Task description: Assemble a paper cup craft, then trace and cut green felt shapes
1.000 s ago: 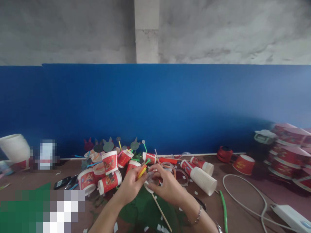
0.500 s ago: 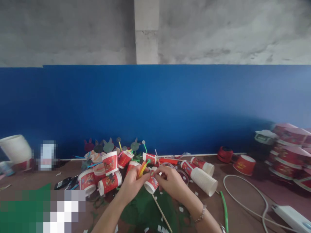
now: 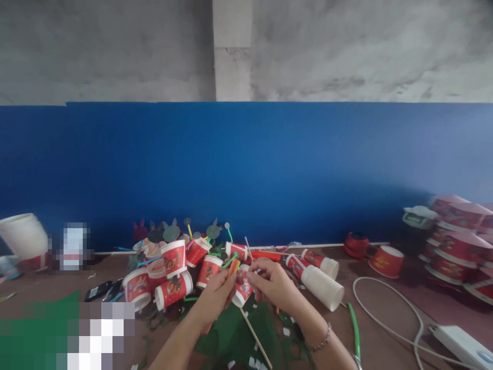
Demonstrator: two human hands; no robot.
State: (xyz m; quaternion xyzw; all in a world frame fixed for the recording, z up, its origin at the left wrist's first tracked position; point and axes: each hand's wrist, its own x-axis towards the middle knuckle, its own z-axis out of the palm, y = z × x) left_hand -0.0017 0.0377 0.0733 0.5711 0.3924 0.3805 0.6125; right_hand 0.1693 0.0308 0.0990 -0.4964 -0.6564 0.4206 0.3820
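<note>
My left hand (image 3: 216, 292) is closed around a slim orange-and-yellow object (image 3: 234, 265), whose end sticks up past my thumb; its exact kind is unclear. My right hand (image 3: 269, 280) has its fingers curled and pinched together, and whatever they hold is hidden. Between the two hands a red printed paper cup (image 3: 243, 292) lies tilted, partly behind my right fingers. A thin pale stick (image 3: 254, 334) lies below it, on green sheet material (image 3: 239, 334). Left of my hands is a heap of red paper cups (image 3: 175, 292) with coloured straws and animal-shaped cutouts (image 3: 171, 231).
Nested paper cups (image 3: 323, 288) lie to the right, by a green tube (image 3: 354, 329). A white cable (image 3: 385, 283) loops towards a power strip (image 3: 462, 344). Stacked red items (image 3: 458, 252) stand far right. Small white scraps (image 3: 252, 362) dot the table. A blue wall panel (image 3: 246, 169) rises behind.
My left hand has turned, so the orange-and-yellow object now points up and shows more to the right. My hands have parted slightly from their earlier meeting over the cup.
</note>
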